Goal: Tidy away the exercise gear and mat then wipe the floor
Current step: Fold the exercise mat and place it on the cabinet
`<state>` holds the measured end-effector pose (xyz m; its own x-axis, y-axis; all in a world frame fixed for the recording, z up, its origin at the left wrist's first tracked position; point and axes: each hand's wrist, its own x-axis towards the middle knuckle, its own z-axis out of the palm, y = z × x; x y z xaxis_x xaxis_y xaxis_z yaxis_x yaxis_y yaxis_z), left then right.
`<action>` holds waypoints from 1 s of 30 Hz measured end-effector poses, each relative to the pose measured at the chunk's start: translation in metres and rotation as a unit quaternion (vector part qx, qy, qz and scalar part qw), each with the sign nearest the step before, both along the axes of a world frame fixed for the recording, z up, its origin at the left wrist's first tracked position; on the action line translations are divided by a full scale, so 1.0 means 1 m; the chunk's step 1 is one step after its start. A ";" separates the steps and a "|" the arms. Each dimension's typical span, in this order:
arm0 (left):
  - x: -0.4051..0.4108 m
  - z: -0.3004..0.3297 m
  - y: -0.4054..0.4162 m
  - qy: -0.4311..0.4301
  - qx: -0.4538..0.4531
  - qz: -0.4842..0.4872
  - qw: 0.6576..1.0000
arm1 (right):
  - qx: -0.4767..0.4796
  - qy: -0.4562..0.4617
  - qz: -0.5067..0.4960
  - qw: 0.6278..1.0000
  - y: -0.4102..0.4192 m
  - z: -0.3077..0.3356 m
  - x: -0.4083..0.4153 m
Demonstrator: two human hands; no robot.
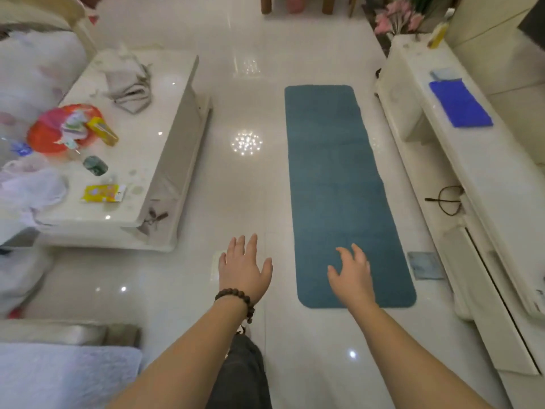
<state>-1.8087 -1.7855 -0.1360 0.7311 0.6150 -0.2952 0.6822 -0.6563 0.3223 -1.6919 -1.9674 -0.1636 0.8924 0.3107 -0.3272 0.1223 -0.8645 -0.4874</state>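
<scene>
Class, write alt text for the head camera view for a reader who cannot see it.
Two bare hands, left hand and right hand, reach out open above a long teal fabric exercise mat lying flat on a glossy white tiled floor, between a cluttered white coffee table and a white cabinet.

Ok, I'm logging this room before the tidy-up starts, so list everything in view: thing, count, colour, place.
mat: 1, teal, flat on the floor
coffee table: 1, white, left of the mat
folded cloth: 1, grey, far end of the coffee table
yellow packets: 2, on the coffee table
blue cloth: 1, on the low white cabinet at right
pink flowers: 1 bunch, far right
left hand: open, bead bracelet, above the floor
right hand: open, over the mat's near end
</scene>
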 end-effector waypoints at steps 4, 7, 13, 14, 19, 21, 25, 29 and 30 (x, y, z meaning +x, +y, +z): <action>0.010 0.006 0.095 0.000 0.013 -0.006 1.000 | 0.008 0.012 0.005 1.000 0.099 0.004 0.009; 0.021 0.012 0.152 0.005 0.023 -0.013 1.000 | 0.016 0.005 0.011 1.000 0.150 0.009 0.020; 0.067 0.014 0.226 0.003 0.016 -0.010 1.000 | 0.008 0.013 -0.007 1.000 0.205 0.010 0.060; 0.077 0.013 0.235 0.007 0.015 -0.014 1.000 | 0.005 0.013 -0.011 1.000 0.212 0.008 0.069; 0.146 0.000 0.271 0.016 0.005 -0.044 0.999 | -0.004 0.017 -0.047 0.999 0.243 -0.010 0.122; 0.183 -0.009 0.291 0.013 0.016 -0.058 0.998 | -0.011 0.022 -0.064 0.998 0.260 -0.020 0.151; 0.278 -0.018 0.336 0.009 0.036 -0.097 0.995 | -0.016 0.016 -0.101 0.995 0.301 -0.037 0.230; 0.383 -0.017 0.377 0.020 0.033 -0.142 0.989 | -0.017 0.017 -0.143 0.989 0.341 -0.039 0.324; 0.408 -0.016 0.385 0.024 0.033 -0.154 0.987 | -0.015 0.015 -0.153 0.988 0.349 -0.036 0.346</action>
<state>-1.4003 -1.4000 -0.1517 0.8731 0.3840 -0.3004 0.4596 -0.8538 0.2446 -1.3456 -1.6186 -0.1996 0.9326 0.0189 -0.3604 -0.1606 -0.8726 -0.4613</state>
